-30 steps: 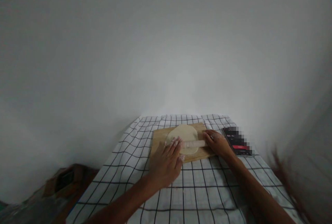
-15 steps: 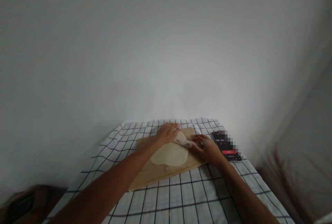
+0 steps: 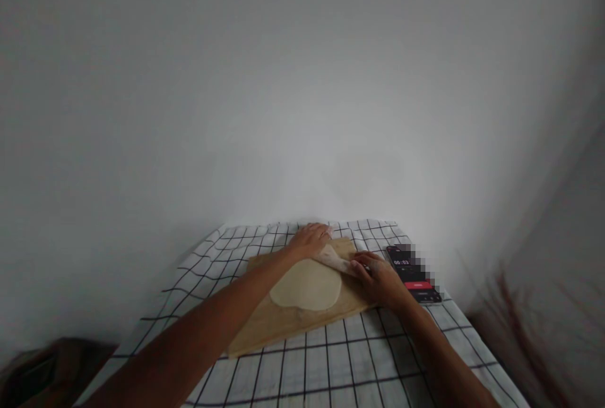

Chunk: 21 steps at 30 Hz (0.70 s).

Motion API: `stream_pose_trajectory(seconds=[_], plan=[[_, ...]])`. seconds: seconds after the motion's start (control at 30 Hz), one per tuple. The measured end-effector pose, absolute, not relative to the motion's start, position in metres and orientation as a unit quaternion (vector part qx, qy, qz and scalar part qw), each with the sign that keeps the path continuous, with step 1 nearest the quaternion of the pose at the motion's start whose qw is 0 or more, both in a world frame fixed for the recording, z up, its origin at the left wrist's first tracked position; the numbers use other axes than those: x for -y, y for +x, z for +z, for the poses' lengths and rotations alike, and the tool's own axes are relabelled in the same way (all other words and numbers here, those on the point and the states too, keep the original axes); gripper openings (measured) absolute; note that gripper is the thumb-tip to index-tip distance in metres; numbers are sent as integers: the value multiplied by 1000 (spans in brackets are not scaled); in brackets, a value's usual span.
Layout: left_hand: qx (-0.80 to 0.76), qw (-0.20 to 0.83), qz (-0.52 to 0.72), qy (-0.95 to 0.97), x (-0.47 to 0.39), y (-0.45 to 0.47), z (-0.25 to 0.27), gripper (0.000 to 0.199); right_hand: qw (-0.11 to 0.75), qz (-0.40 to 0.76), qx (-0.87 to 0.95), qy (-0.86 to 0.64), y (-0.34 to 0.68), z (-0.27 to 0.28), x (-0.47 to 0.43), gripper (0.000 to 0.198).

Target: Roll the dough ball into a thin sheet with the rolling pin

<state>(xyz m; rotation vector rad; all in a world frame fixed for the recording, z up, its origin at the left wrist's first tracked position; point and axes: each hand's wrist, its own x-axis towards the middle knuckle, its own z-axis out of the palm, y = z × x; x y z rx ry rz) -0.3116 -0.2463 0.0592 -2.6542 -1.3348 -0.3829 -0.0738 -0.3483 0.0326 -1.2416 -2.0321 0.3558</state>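
Note:
A flattened sheet of pale dough [image 3: 307,287] lies on a wooden board [image 3: 265,331]. Across the dough's far right edge runs a floury rolling pin [image 3: 336,262], set at a slant. Its far left end is under my left hand [image 3: 311,239], whose fingers curl over it. My right hand [image 3: 377,271] is wrapped around the near right end, with the fingers bent. Both hands partly hide the pin's ends, and my left forearm covers part of the board's left side.
A white tablecloth with black grid lines [image 3: 326,357] covers the table. To the right of the board lies a phone [image 3: 414,272] showing a running timer, partly pixelated. A plain wall [image 3: 302,93] rises behind the table. A dark object [image 3: 57,370] stands at lower left.
The rolling pin has shifted slightly away, toward the dough's far right edge, with both hands on it. More of the dough's far side shows. The whole view has dipped a little.

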Motion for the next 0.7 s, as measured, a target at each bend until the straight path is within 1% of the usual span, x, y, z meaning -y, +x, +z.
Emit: stream_pose_trajectory(seconds=[0.17, 0.3, 0.4, 0.53, 0.7], plan=[[468, 111, -140, -865, 303, -336, 49, 48, 350, 156, 804, -455, -75, 36, 352, 39], [431, 156, -131, -879, 353, -356, 45, 50, 345, 171, 810, -442, -74, 38, 359, 46], [396, 192, -124, -890, 377, -369, 44, 49, 316, 205, 834, -404, -72, 43, 366, 49], [359, 197, -97, -907, 365, -371, 46, 47, 289, 241, 846, -377, -71, 50, 374, 54], [419, 140, -108, -890, 307, -340, 51, 47, 287, 240, 840, -393, -76, 50, 379, 64]])
